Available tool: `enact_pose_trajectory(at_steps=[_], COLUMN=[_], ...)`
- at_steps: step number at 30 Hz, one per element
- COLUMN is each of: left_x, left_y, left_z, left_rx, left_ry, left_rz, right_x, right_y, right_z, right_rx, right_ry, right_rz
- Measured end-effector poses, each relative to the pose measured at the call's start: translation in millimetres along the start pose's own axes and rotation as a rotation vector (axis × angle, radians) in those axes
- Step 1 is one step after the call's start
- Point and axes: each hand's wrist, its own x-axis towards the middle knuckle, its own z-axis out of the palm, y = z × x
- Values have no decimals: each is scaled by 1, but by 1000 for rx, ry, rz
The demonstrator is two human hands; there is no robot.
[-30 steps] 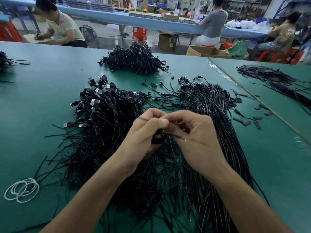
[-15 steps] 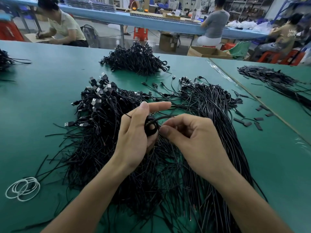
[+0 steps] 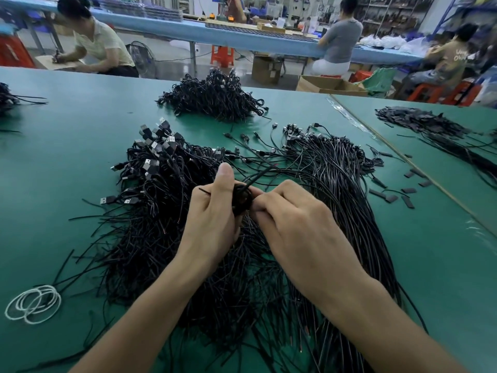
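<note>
Left hand (image 3: 212, 214) (thumb upright) and right hand (image 3: 298, 224) meet, fingers curled, gripping the coiled cable (image 3: 242, 198).

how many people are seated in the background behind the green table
3: a person in a pale yellow top at far left, a person in a grey top at centre right, a person in a tan top at far right. Others may be hidden.

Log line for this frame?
left hand: holds coiled black cable | right hand: pinches it | below: loose cable pile, green table
</note>
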Motion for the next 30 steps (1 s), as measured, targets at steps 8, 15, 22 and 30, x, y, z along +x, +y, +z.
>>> enact_pose_trajectory(at_steps=[8,15,22,30], left_x=[1,-4,3,-3], left_y=[-4,-7,-6,-2], left_z=[-1,-4,-9,-13], left_rx=[-49,-42,-217,65], left_ry=[-43,-397,-638,-905], left_rz=[-118,-530,-723,-480], right_x=[3,19,18,14], right_y=[-5,5,19,25], right_z=[-3,-27,-19,-22], right_rx=[-258,-195,182,294], right_ry=[-38,-286,-351,-401], right_rz=[-284,-483,-40,8])
